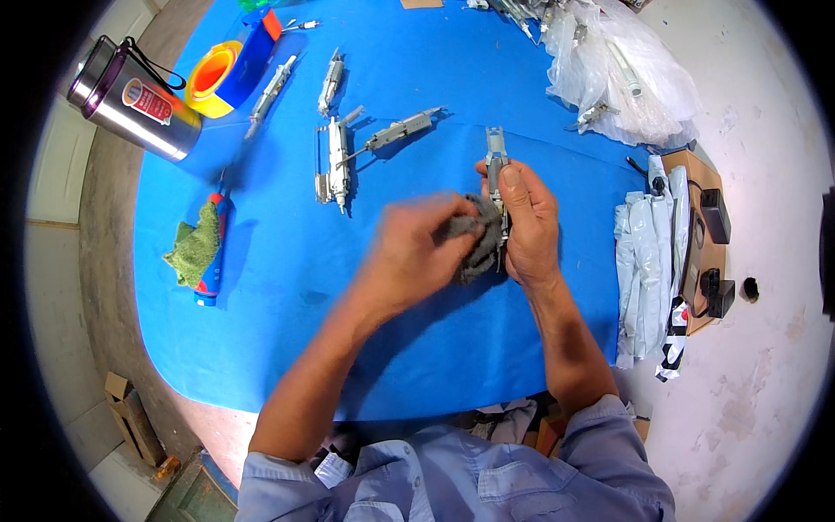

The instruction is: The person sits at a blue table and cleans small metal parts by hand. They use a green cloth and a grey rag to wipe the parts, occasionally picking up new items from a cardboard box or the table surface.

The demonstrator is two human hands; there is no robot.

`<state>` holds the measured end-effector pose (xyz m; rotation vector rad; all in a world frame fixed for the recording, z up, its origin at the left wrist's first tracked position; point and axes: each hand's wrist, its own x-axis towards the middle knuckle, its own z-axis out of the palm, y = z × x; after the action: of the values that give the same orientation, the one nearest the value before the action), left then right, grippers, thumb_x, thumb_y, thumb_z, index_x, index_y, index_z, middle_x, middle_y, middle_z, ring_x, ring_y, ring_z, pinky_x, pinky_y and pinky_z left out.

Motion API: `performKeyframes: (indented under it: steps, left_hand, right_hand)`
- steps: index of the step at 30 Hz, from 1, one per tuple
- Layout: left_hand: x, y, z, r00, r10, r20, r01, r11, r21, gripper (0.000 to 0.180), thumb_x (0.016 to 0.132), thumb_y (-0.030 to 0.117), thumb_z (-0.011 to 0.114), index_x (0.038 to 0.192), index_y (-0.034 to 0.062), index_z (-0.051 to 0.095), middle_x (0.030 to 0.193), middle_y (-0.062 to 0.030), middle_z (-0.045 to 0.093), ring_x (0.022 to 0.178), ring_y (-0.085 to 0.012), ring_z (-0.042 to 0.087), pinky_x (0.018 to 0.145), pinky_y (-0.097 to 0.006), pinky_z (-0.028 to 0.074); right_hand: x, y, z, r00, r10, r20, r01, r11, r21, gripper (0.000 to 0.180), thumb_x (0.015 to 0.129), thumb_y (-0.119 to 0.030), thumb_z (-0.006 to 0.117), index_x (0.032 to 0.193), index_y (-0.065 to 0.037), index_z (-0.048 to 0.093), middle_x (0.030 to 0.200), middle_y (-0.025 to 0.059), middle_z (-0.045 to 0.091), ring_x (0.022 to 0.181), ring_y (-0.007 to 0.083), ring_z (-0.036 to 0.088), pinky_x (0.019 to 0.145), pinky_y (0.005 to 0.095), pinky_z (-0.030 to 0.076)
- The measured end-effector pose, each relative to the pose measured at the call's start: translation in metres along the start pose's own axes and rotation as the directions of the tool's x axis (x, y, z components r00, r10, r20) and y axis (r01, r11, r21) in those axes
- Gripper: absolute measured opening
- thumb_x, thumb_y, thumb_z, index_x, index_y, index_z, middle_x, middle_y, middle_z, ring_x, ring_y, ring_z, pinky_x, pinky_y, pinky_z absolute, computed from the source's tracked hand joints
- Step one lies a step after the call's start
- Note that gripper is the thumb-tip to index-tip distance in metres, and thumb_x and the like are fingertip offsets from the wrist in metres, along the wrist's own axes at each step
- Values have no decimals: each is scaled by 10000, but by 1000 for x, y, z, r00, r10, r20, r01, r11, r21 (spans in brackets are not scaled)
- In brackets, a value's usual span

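My right hand [532, 222] is closed around a grey mechanical part [496, 152] held upright, its thumb pressed along the side. A dark grey cloth [478, 252] is bunched in my left hand [422, 244], whose fingers are closed and slightly smeared by motion. The cloth touches the lower part of the piece and hides some of it. Beyond my left hand, similar grey metal parts lie on the blue table cover: a wide one [334, 161], a slanted one [400, 130], a short one [331, 83] and a long thin one [271, 94].
A steel tumbler [139, 104] and a yellow-and-blue tape dispenser [222, 74] lie at the far left. Nearer is a red-blue tube [209, 278] under a green cloth [194, 248]. On the right are clear plastic bags [617, 74], grey plastic packets [642, 261] and a cardboard box [709, 239].
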<state>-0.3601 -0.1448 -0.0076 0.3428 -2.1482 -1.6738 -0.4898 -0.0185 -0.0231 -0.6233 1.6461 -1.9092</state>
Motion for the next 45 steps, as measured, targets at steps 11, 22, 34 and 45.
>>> performKeyframes:
  steps: [11, 22, 34, 45]
  left_hand:
    - [4, 1, -6, 952, 73, -298, -68, 997, 28, 121, 914, 60, 774, 1022, 22, 736, 769, -80, 711, 659, -143, 684, 588, -298, 523]
    - [1, -1, 3, 964, 1, -266, -8, 1000, -25, 89, 898, 59, 786, 933, 26, 712, 742, -105, 688, 619, -176, 656, 562, -328, 488]
    - [-6, -5, 10, 996, 73, -57, -72, 997, 30, 144, 881, 64, 797, 1006, 16, 747, 764, -76, 680, 664, -131, 630, 591, -323, 483]
    - [4, -1, -8, 953, 30, -302, -12, 998, 63, 114, 939, 48, 757, 1043, 4, 744, 863, -46, 723, 759, -97, 652, 663, -273, 520]
  right_hand:
    - [-12, -9, 13, 981, -111, 158, 161, 923, -350, 298, 1117, -236, 547, 1038, 6, 701, 777, 5, 595, 716, 69, 508, 612, 283, 430]
    - [-12, -2, 12, 982, -137, 129, 173, 929, -327, 337, 1134, -245, 513, 1033, 15, 701, 810, 10, 609, 723, 80, 515, 627, 286, 447]
    - [-3, 3, 1, 998, -38, 48, 42, 995, -94, 414, 1143, -312, 488, 1167, 11, 747, 839, -20, 617, 742, 47, 528, 650, 236, 439]
    - [-12, 1, 10, 984, -91, 150, 133, 943, -304, 360, 1134, -270, 516, 915, -5, 625, 761, -39, 534, 729, 47, 448, 604, 283, 397]
